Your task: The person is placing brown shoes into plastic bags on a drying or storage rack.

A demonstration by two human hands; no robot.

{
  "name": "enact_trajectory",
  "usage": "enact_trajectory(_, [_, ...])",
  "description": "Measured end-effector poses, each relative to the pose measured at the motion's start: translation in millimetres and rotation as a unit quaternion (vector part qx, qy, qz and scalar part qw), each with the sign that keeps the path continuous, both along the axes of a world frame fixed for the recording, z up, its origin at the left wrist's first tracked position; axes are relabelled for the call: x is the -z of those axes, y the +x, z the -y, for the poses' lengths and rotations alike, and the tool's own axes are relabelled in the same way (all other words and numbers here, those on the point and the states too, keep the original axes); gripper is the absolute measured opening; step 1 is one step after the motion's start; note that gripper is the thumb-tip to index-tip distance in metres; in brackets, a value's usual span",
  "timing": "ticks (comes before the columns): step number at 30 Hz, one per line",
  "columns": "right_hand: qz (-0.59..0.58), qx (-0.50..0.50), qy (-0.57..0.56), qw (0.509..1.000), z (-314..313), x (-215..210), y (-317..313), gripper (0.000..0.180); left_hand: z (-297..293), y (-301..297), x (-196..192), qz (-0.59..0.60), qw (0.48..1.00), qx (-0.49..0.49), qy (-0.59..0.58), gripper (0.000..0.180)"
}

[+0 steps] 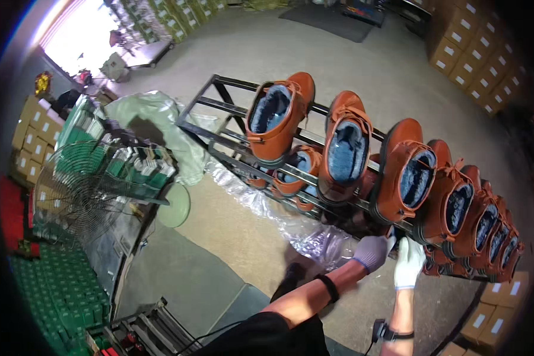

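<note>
My left hand (372,253), in a greyish-purple glove, reaches to the near side of a black metal shoe rack (210,135). Beside it, my right hand (409,263) wears a white glove. The fingers of both are bent and close together, just below the upper tier. Something small and dark shows between them, but I cannot make out what they grip. Above them stands a reddish-brown boot (399,178) with blue fuzzy lining, toe pointing away. More such boots line the upper tier, including one boot (345,148) to the left. Another boot (299,169) sits lower down.
Clear plastic sheeting (314,240) lies along the rack's near side. At left are a wire fan guard (86,190), green boxes (56,291) and a round green stool top (174,205). Cartons stand at the far right (474,53) and lower right (495,308).
</note>
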State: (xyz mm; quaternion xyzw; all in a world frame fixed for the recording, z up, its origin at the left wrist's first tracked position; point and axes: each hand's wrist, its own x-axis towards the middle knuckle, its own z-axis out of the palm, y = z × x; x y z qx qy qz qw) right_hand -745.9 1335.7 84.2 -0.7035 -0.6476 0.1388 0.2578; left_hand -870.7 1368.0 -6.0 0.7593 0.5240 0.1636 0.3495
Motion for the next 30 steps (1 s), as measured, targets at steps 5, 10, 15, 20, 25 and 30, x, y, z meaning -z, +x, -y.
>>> enact_trajectory(5, [-0.253, -0.002, 0.038, 0.967, 39.0, 17.9, -18.6, 0.051, -0.7, -11.9, -41.5, 0.243, 0.964, 0.069, -0.078, 0.039])
enact_trajectory(10, [-0.119, -0.132, -0.181, 0.967, 41.2, -40.1, -9.9, 0.026, 59.5, -123.8, -12.6, -0.025, 0.975, 0.160, -0.149, 0.046])
enact_trajectory(15, [-0.128, 0.023, -0.032, 0.991, 110.6, -6.8, 89.2, 0.025, 25.6, -154.7, -99.4, 0.242, 0.954, -0.110, 0.140, 0.012])
enact_trajectory(20, [-0.475, 0.232, 0.007, 0.849, 101.3, -13.0, 30.3, 0.031, -48.8, -124.5, -22.4, 0.007, 0.991, -0.041, 0.129, 0.029])
enact_trajectory(25, [-0.422, 0.167, 0.037, 0.891, 16.5, 10.9, -66.5, 0.016, 2.2, -133.3, -0.8, 0.008, 0.993, 0.070, 0.090, 0.016])
enact_trajectory(30, [0.247, 0.073, -0.078, 0.963, -66.9, 62.2, -108.2, 0.016, 14.9, -133.2, 2.4, 0.064, 0.987, 0.056, 0.133, 0.014])
